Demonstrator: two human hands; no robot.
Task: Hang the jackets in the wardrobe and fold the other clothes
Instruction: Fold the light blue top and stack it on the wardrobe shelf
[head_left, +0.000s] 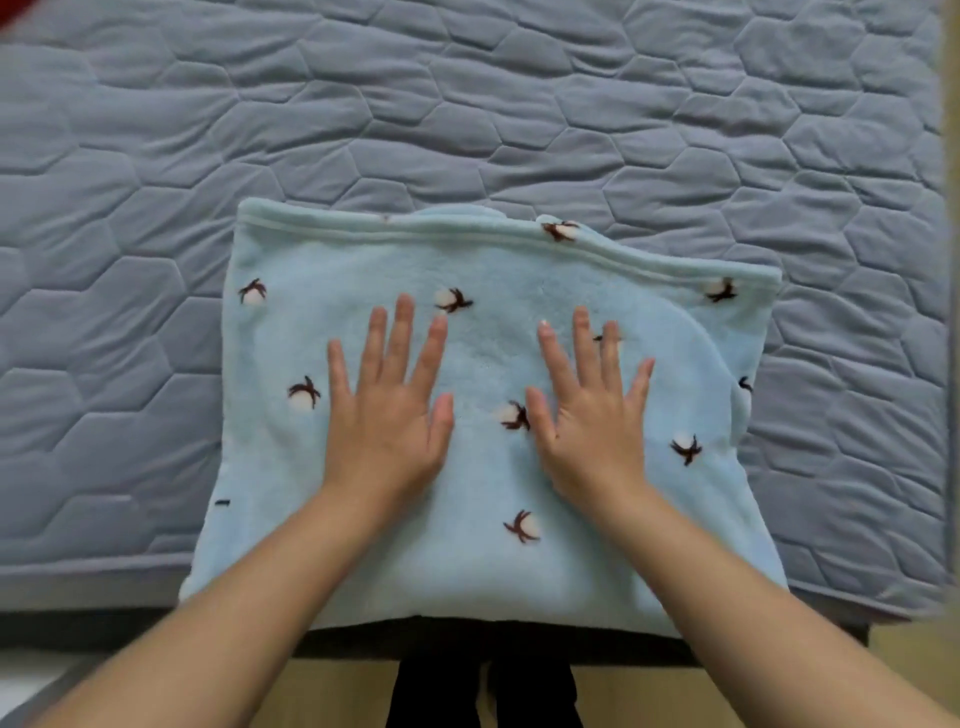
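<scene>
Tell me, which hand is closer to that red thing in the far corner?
The left. The red thing sits far off at the picture's upper left corner; the left hand presses the blue fleece on that side, the right hand lies farther right.

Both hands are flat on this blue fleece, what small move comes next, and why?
Probably slide the left hand and right hand outward to smooth it: both press flat at the middle of the blue fleece, and its right side looks lumpy and uneven.
</scene>
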